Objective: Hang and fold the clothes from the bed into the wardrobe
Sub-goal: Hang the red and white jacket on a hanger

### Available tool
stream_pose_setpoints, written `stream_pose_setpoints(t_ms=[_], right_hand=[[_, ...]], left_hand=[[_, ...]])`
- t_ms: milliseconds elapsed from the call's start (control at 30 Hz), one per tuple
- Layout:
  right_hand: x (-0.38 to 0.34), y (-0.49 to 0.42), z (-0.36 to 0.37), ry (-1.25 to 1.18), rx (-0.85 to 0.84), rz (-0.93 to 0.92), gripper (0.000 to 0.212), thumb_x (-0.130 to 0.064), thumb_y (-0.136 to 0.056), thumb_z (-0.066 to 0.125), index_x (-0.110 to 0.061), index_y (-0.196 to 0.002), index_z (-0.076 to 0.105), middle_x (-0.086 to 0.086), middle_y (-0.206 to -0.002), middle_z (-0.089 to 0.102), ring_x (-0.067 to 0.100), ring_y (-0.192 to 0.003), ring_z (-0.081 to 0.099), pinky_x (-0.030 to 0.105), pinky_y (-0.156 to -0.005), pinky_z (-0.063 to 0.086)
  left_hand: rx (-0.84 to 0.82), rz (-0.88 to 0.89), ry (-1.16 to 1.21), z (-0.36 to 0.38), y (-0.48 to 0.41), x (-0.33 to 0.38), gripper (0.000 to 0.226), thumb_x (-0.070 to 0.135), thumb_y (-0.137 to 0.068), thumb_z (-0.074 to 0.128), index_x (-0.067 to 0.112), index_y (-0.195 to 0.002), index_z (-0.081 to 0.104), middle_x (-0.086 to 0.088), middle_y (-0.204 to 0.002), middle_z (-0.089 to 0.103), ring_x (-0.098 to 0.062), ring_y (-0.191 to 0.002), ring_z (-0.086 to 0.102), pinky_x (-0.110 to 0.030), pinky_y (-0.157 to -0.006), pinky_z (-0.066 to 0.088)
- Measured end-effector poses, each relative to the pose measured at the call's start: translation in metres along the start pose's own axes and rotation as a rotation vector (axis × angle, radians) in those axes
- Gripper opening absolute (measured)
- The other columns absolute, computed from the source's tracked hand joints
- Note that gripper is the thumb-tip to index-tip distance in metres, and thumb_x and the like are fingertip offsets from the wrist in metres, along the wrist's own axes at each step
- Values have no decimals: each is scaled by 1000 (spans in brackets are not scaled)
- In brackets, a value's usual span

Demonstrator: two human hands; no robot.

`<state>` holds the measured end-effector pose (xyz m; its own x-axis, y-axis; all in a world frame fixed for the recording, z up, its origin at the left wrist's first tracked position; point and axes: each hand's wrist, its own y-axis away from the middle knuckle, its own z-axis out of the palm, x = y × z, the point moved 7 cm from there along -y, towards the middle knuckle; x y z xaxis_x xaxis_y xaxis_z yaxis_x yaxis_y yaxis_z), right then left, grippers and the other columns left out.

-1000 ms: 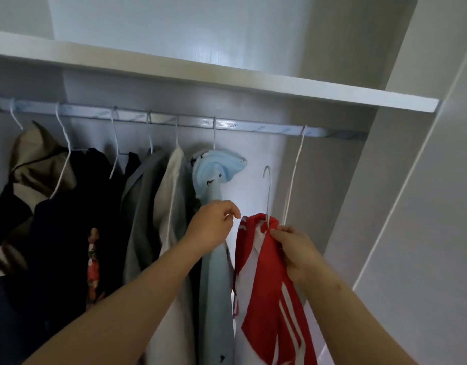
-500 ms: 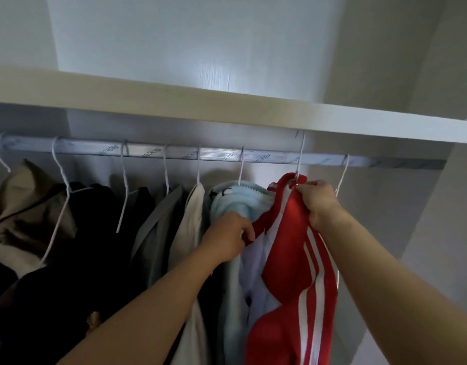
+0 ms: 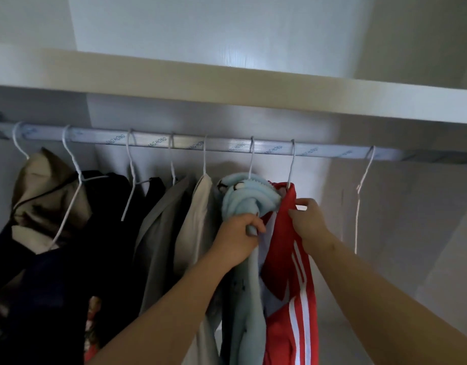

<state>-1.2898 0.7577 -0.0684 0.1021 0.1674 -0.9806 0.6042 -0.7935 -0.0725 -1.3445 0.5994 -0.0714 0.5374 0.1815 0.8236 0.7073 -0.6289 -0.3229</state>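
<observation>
Okay, so the red top (image 3: 287, 259) is in the wardrobe on a wire hanger, and its hook (image 3: 293, 159) looks seated over the rail (image 3: 227, 147), between the blue fleece (image 3: 249, 198) and an empty hanger (image 3: 364, 185) further right; red and blue are touching, pretty much squashed together. Left grip (image 3: 237, 241) has its fingers wrapped round the blue fleece just under the bunched-up top part; right grip (image 3: 310, 222) is pinching the red fabric at the shoulder, right below the hook.

My read is this is the tidy-up bit of hanging; the hook is on, now it's about getting the top to sit straight. How I'd do it: use the left to ease the blue fleece over towards the beige jacket (image 3: 198, 219) so the red has room; don't yank, wire hangers tip easily and that bundled blue thing looks like it could slide off. With the right, pull the shoulder up and over the hanger arm so both sides sit even; I can't see the far shoulder from here, so worth feeling for it. There's a bare stretch of rail to the right, so nudging the red hook that way would ease the crowding; then let go of red first, blue second, and watch that nothing swings.
</observation>
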Motion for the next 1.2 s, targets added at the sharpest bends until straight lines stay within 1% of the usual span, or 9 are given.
stream_pose_setpoints(t_ms=[67,267,367,467,600,733,867,967,1200], right_hand=[[9,5,-11,34,-21,0,19,0,-88,48,-14,-101,48,6,-75,56,21,-59,55,35,-61,53],[21,23,-28,43,-78,-22,19,-3,-88,51,-20,-81,52,7,-89,61,26,-77,61,39,-75,54],[32,39,-24,-29,-109,-21,16,-4,-88,52,-20,-87,53,3,-86,60,21,-72,60,34,-71,52],[44,58,-22,-106,-96,-2,10,-9,-91,53,-18,-93,53,2,-86,61,17,-67,58,27,-58,48],[59,91,-21,-70,-135,47,18,-9,-92,48,-19,-78,54,6,-86,61,21,-74,57,27,-62,42],[76,131,-26,-10,-175,117,18,-10,-91,50,-16,-75,55,10,-80,62,24,-69,57,30,-64,45],[100,190,-32,-62,-87,229,17,-7,-89,50,-14,-74,53,5,-69,55,17,-56,48,23,-53,38],[123,251,-38,-87,-63,314,18,-7,-90,49,-14,-74,52,1,-64,55,13,-49,46,17,-44,35],[191,402,-129,-161,209,552,12,-10,-91,50,-12,-81,55,1,-66,58,13,-49,49,19,-47,36]], left_hand=[[55,-39,30,3,3,-2,30,-3,-84,56,24,-73,61,10,-94,60,1,-78,50,0,-64,38],[189,-202,199,12,21,-3,20,4,-86,57,23,-80,62,14,-81,58,3,-74,52,2,-58,39],[256,-265,376,17,41,-3,23,-2,-87,53,19,-91,57,7,-75,55,4,-66,53,0,-58,40],[248,-288,322,17,64,-5,29,0,-88,52,29,-87,54,2,-73,54,0,-64,53,-9,-57,41],[181,-269,227,15,88,-3,22,12,-91,55,33,-90,50,6,-71,52,-7,-68,50,-18,-65,42],[94,-288,255,21,123,-9,20,16,-91,54,35,-88,51,5,-74,54,-4,-65,50,-13,-60,43],[-38,-370,293,27,176,-30,14,11,-91,55,23,-97,56,2,-78,55,-6,-65,53,-12,-60,45],[-135,-434,272,36,218,-44,15,10,-89,56,24,-86,58,2,-77,57,-10,-61,53,-17,-56,43],[-485,-482,245,117,324,-22,13,9,-87,54,20,-83,61,4,-66,58,-2,-44,52,-19,-50,40]])
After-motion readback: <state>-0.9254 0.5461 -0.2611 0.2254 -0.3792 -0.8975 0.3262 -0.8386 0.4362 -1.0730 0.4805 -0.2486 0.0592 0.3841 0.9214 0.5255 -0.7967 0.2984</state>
